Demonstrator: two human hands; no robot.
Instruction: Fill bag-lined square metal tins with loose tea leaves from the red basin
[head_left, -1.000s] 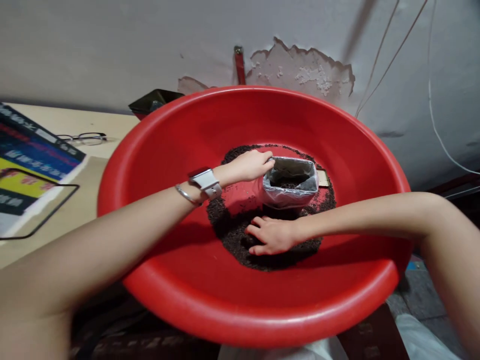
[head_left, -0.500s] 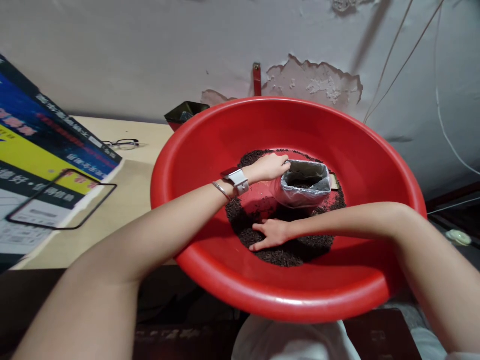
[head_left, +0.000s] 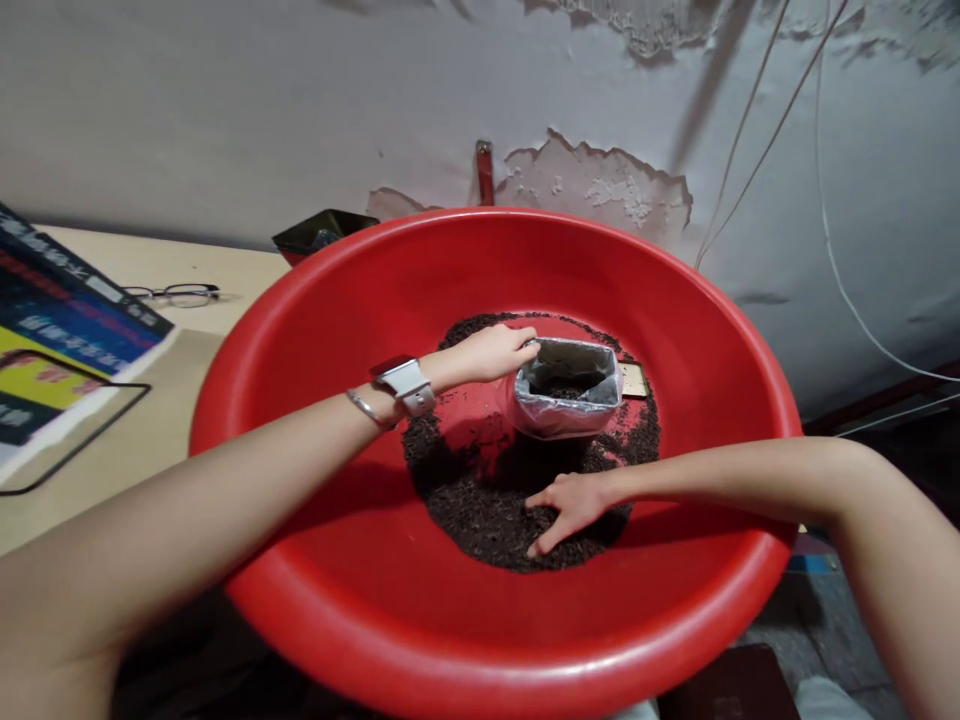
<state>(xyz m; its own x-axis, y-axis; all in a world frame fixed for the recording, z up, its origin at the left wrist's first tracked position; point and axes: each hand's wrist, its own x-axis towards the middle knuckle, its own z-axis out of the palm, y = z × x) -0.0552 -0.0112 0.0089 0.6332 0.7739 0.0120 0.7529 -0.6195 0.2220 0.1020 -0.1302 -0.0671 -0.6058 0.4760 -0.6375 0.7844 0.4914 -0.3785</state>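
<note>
My left hand (head_left: 495,352) pinches the near-left rim of an upright foil-lined bag (head_left: 568,418), its fingertips closed on the edge. The bag's mouth gapes upward, with dark bits inside. In front of it, my right hand (head_left: 574,500) reaches down with fingers apart, the tips on a layer of dark, loose bits (head_left: 480,520) that look like dried tea leaves. Bag and bits are both in a wide red plastic tub (head_left: 390,590). Against the bag's right side lies a small pale flat piece (head_left: 634,379), partly covered.
The tub's rim rises all round the hands. To the left, a pale table (head_left: 150,240) bears eyeglasses (head_left: 184,294) and a printed box (head_left: 67,330) with a black handle. A dark container (head_left: 319,232) stands behind the tub, near a peeling wall (head_left: 225,110) with hanging cords (head_left: 750,110).
My right hand has moved rightward over the dark bits, its fingers still apart. My left hand keeps its hold on the bag's rim. The whole view has shifted, with the tub looking larger.
</note>
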